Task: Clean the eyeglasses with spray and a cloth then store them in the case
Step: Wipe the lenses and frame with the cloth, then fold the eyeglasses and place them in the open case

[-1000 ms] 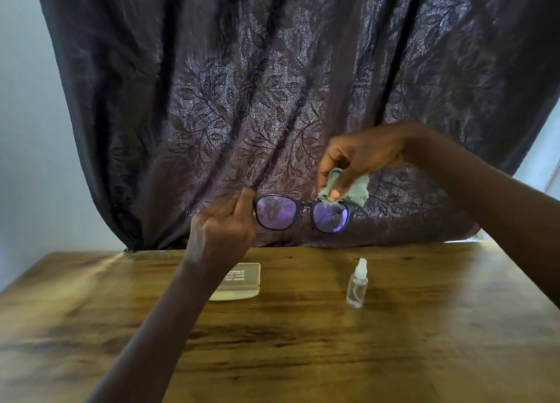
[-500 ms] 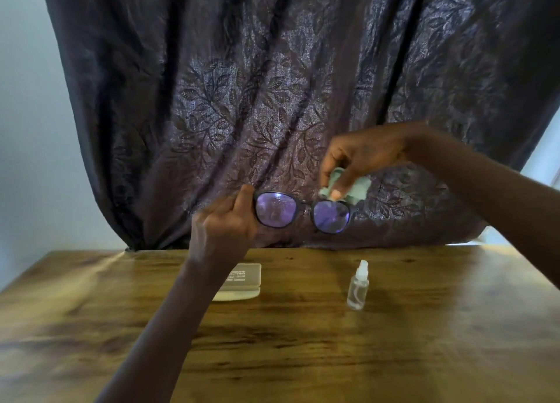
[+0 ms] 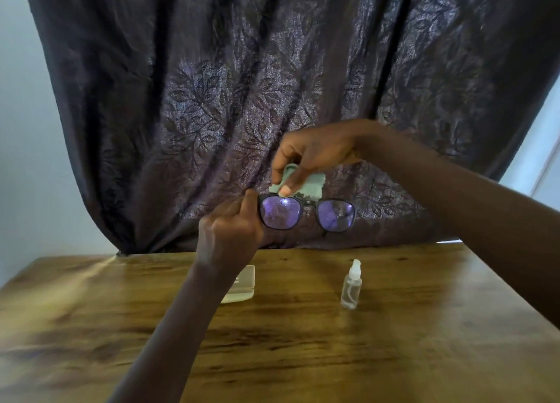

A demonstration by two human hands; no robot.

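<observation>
Our right hand [image 3: 315, 154], pinching the cloth [image 3: 312, 184], has crossed to the lens beside our left hand [image 3: 227, 233], which grips the eyeglasses [image 3: 306, 213] above the far edge of the tabletop [image 3: 424, 342] — pressing hard could twist the frame from that one-sided hold.

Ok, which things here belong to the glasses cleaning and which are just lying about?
In the job: black-framed eyeglasses with purple lenses; pale green cloth; small clear spray bottle; pale translucent case; left hand; right hand.
Just around: dark leaf-patterned curtain; wooden table.

Dark-framed eyeglasses [image 3: 308, 203] aloft, lenses purple, green cloth [image 3: 313, 186] at top rim, clear spray bottle [image 3: 351, 287] upright, pale case [image 3: 244, 284] flat
</observation>
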